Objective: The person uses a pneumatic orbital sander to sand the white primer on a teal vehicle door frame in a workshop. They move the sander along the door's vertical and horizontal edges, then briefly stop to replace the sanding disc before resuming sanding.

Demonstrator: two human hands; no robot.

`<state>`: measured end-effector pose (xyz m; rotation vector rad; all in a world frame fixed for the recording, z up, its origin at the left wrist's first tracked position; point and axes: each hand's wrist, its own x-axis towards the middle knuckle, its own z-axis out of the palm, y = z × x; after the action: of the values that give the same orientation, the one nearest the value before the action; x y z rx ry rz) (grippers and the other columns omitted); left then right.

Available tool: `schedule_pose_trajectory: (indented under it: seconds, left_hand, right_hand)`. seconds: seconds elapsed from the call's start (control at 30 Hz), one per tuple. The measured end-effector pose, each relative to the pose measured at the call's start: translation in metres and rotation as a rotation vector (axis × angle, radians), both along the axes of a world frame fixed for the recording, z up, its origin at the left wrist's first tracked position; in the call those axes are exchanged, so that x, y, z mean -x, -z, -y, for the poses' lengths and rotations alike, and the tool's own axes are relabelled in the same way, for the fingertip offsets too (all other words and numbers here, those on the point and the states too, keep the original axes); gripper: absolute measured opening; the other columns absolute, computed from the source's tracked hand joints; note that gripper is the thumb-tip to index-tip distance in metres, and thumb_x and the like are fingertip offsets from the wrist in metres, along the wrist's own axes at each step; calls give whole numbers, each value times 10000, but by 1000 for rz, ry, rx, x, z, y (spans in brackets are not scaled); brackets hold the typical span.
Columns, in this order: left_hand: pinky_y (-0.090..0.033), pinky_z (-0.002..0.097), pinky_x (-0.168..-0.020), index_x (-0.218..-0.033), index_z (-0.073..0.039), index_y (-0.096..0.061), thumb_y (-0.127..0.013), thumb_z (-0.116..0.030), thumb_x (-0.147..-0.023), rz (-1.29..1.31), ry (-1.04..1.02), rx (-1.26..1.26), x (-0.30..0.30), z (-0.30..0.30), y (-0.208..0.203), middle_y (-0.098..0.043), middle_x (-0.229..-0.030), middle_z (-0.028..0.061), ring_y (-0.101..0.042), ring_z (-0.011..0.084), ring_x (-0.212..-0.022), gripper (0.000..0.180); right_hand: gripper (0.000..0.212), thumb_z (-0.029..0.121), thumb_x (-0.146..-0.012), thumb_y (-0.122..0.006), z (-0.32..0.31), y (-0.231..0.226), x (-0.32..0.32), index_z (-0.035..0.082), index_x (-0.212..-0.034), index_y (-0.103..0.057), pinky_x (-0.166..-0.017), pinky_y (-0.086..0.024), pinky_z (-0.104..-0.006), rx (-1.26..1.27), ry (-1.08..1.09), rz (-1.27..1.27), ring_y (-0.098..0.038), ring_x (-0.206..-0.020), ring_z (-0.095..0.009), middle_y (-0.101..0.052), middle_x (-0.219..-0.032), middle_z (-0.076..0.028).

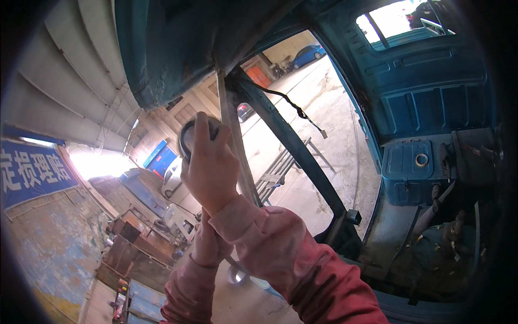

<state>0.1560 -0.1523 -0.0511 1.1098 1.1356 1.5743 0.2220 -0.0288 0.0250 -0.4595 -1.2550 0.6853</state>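
My right hand (212,167) is raised at the middle, its fingers wrapped over a round, dark-rimmed, dusty tool that looks like a sander (187,141). The tool is beside the bare, greyish pillar (231,119) of a blue-green vehicle cab; whether they touch I cannot tell. Below and behind the right wrist is my left hand (216,247), largely covered by the right forearm. Its fingers are hidden. Both arms wear dusty red sleeves. A pale hose-like piece (236,272) curves out under the right forearm.
Overhead hangs the cab's roof (178,48). A second dark pillar (294,146) slants across the opening, with a loose black cable (294,105) dangling near it. Inside the cab, a tape roll (422,160) lies on a blue box cover (404,156). A metal rack (278,170) stands outside.
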Motion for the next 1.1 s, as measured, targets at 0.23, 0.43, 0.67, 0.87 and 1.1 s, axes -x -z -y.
schedule_pose_trajectory:
  seconds: [0.23, 0.43, 0.67, 0.87, 1.1]
  left_hand:
    - [-513, 415, -1053, -1495, -44, -449, -315, -578, -1095, 88, 144, -85, -5, -10, -12, -592, -1396, 126, -589, 268, -1271, 680]
    - [-513, 261, -575, -1352, -78, -576, -319, -607, -1087, -627, -520, 29, -7, -13, -23, -683, -870, 7, -612, 103, -659, 645]
    - [-359, 232, -401, -1185, -128, -653, -372, -607, -1080, -66, -557, 119, -13, -32, -39, -562, -626, -63, -460, 55, -441, 566]
    - [-306, 232, -381, -1071, -152, -649, -388, -625, -1069, -54, -608, 108, -15, -38, -47, -475, -555, -82, -397, 63, -394, 540]
    - [-188, 242, -339, -810, -198, -574, -375, -652, -1061, -115, -472, 179, -2, -36, -58, -327, -499, -101, -282, 55, -355, 556]
  right_hand:
    - [856, 98, -727, -812, -8, -10, 3, 81, -1467, -381, -640, -616, -374, -23, 62, -21, -737, -802, -370, -512, -1210, -243]
    - [846, 86, -732, -812, -15, -21, 5, 67, -1460, -382, -624, -618, -381, -8, 83, -18, -739, -779, -370, -517, -1209, -258]
    - [814, 108, -765, -802, -22, -33, 5, 59, -1460, -382, -639, -624, -402, -7, 56, -10, -737, -791, -405, -518, -1209, -274]
    - [820, 92, -764, -787, -30, -40, 6, 63, -1468, -368, -642, -624, -408, -27, 88, -51, -733, -781, -408, -514, -1208, -289]
    - [877, 92, -740, -804, -34, -48, 4, 77, -1484, -340, -660, -629, -408, -11, 69, -3, -735, -794, -417, -515, -1203, -301]
